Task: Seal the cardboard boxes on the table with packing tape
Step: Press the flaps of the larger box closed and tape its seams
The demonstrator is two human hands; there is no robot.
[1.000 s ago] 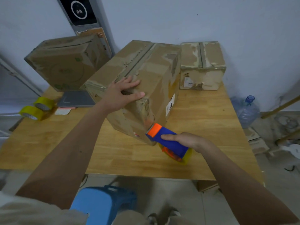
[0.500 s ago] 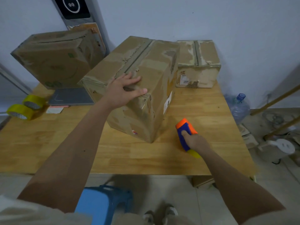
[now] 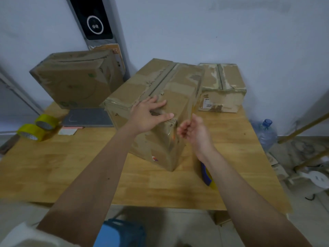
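Note:
A large taped cardboard box (image 3: 165, 90) stands in the middle of the wooden table (image 3: 53, 172). My left hand (image 3: 150, 114) presses flat on the near end of its top, fingers spread over the tape seam. My right hand (image 3: 193, 131) hovers just right of the box's near corner, fingers loosely curled, holding nothing. The blue and orange tape dispenser (image 3: 206, 174) lies on the table under my right forearm, mostly hidden. A smaller box (image 3: 222, 86) sits at the back right. A third box (image 3: 76, 81) leans at the back left.
Two yellow tape rolls (image 3: 38, 129) lie at the table's left edge beside a grey pad (image 3: 87, 117). A blue stool (image 3: 121, 232) stands below the near edge. A water bottle (image 3: 266, 132) and wooden poles are on the floor to the right.
My right hand set the tape dispenser down on the table, let go of it and rose to the box's near corner. My left hand stayed on the box top.

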